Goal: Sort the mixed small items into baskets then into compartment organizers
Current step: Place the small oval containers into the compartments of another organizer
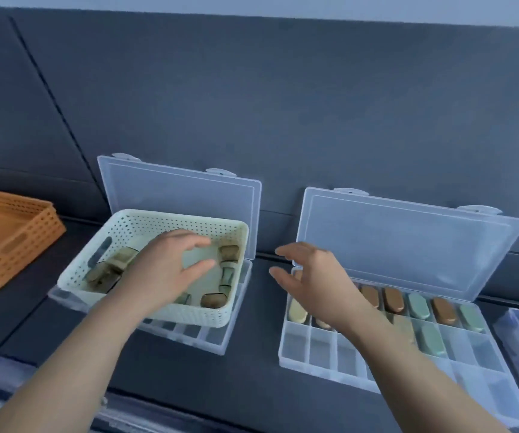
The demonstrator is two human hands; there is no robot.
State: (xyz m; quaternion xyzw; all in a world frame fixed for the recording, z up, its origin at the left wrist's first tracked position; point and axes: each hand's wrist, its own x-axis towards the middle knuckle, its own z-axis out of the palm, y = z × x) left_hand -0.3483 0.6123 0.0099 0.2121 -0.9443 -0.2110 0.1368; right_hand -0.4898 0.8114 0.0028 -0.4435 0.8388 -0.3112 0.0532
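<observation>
Reaching into the basket (145,218), left hand (164,264) grip wide, right hand (314,276) likewise. We press the rim, it tips off the organizer (208,339).

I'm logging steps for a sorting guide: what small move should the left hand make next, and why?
Probably lower the left hand and pinch one small brown block in the pale green perforated plastic basket: it hovers spread and empty above them, and the clear plastic organizer has empty compartments.
</observation>
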